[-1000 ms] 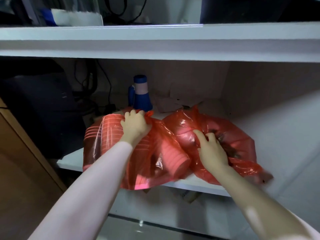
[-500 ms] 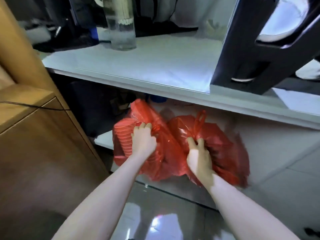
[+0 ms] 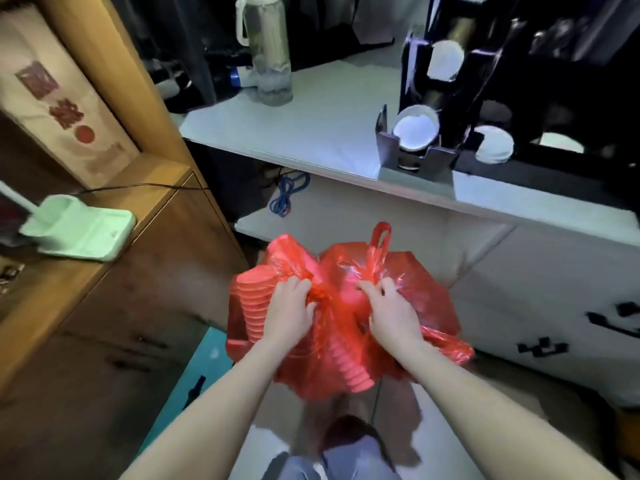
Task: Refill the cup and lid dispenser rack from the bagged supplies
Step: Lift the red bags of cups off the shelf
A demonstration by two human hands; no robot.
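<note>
Head view. Two red bags are held in the air in front of the white counter (image 3: 311, 133), below its edge and above the floor. The left hand (image 3: 289, 315) grips the gathered neck of the left bag (image 3: 256, 299), fingers curled into the plastic. Stacked ribbed cups (image 3: 349, 362) show through this bag, in columns at its left side and along its lower middle. The right hand (image 3: 393, 315) grips the bunched top of the right bag (image 3: 426, 296), fingers curled round the plastic; one handle loop (image 3: 381, 237) stands upright above the fist. What is in the right bag cannot be told. The two bags touch between the hands.

On the counter, at right, stands the black rack (image 3: 415, 157); white round lids (image 3: 415, 131) show in its openings. A clear bottle (image 3: 268, 53) stands at the counter's far left. A wooden cabinet (image 3: 145, 271) stands at left, with a pale green lamp base (image 3: 79, 230) on top.
</note>
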